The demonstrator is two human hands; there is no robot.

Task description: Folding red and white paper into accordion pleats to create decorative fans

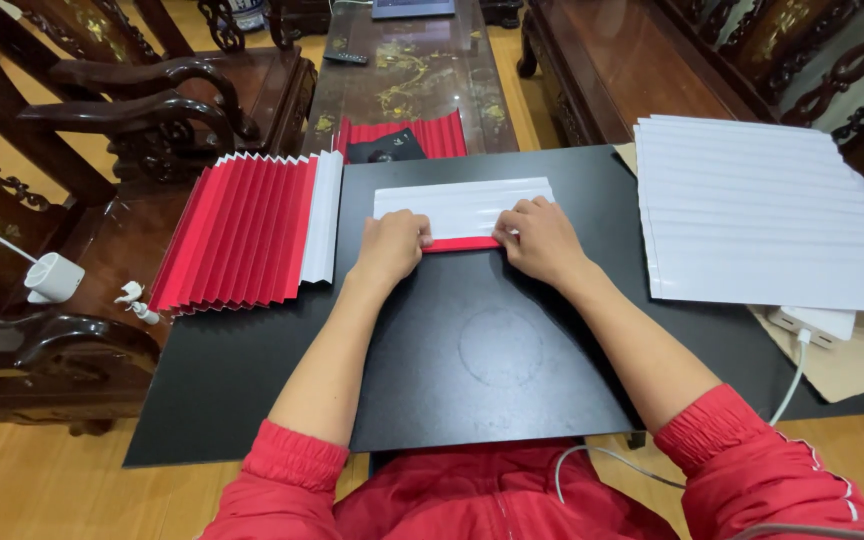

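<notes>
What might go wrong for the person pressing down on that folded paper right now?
The left hand and right hand press near the middle of the folded paper strip, so its free ends could lift and the crease run crooked. The pleated red sheet hangs over the black board edge and might slide off if bumped.

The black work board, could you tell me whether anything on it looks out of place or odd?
A faint circular mark shows on the black board, below both hands. The left hand and right hand press a neatly folded white-and-red paper; nothing looks askew.
</notes>
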